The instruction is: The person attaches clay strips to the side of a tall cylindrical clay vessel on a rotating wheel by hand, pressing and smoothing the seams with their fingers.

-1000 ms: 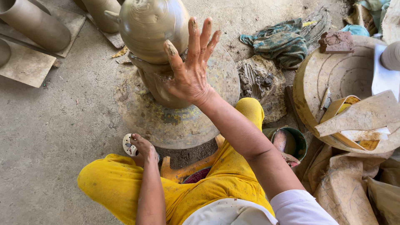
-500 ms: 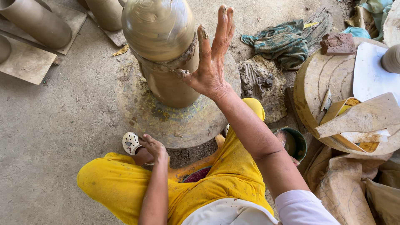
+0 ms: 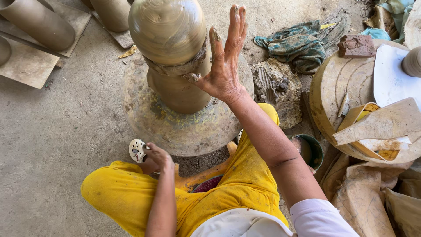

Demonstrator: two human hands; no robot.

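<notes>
The person sits low in yellow trousers (image 3: 210,206) before a round potter's wheel (image 3: 175,127), on which a tall wet clay pot (image 3: 171,48) stands upright at the middle, its rounded top bulging above a narrower base. The right hand (image 3: 223,66) is raised just right of the pot, flat and open with the fingers held straight and close together pointing to the far side, clay smeared on them; the thumb reaches toward the pot's ragged seam and seems to touch it. The left hand (image 3: 158,156) rests curled on the near left, on the ankle beside a white perforated clog (image 3: 137,150), holding nothing that can be seen. To the far left lie clay cylinders (image 3: 39,24) on boards. Right of the wheel sit a crumpled green cloth (image 3: 294,44), a small green bucket (image 3: 309,151) and a large round wooden slab (image 3: 337,83).
</notes>
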